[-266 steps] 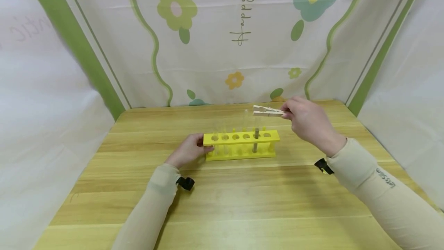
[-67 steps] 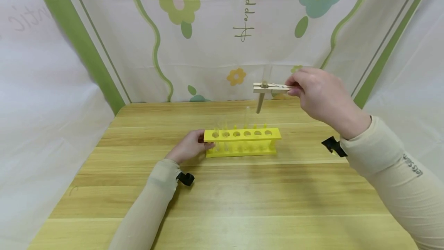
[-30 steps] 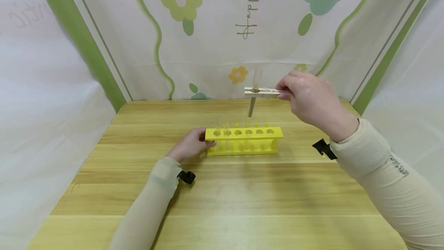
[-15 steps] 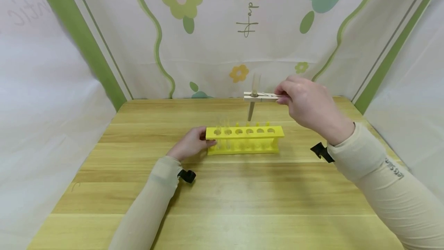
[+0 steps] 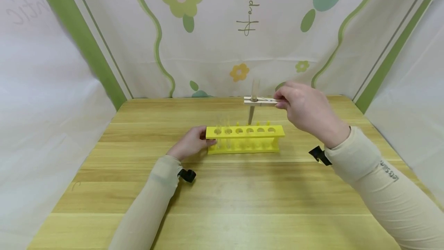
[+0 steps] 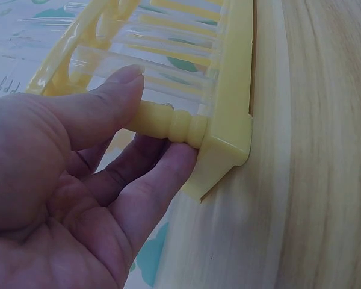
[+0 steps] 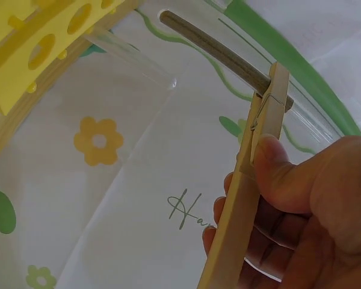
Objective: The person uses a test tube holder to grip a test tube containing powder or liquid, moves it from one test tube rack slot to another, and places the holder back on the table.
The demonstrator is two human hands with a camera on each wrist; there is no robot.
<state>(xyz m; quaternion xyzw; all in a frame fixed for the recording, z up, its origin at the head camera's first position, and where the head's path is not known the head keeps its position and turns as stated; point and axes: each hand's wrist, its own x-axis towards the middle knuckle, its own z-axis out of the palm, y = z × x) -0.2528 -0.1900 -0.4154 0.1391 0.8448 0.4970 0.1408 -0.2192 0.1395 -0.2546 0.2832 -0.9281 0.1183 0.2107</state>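
Observation:
My right hand (image 5: 308,109) grips a wooden test tube clamp (image 5: 263,101), thumb on top near its wire spring in the right wrist view. In the clamp's jaws sits a glass test tube (image 7: 216,51) with a long brown filling, slightly tilted. Its lower end is just above and behind the yellow test tube rack (image 5: 244,135). At the rack's left end, my left hand (image 5: 189,143) pinches the round end post (image 6: 159,120) between thumb and fingers. Clear test tubes (image 5: 227,142) stand in the two leftmost holes.
Another clear tube (image 7: 138,60) juts up from the rack in the right wrist view. Short yellow pegs (image 5: 268,123) line the rack's back. The wooden table (image 5: 222,196) ends at a flowered curtain (image 5: 208,41) behind.
Earlier the brown-filled tube stood in the rack; afterwards it hung high in the clamp. Over the last two seconds my right hand has brought it left and down. My left hand keeps its hold.

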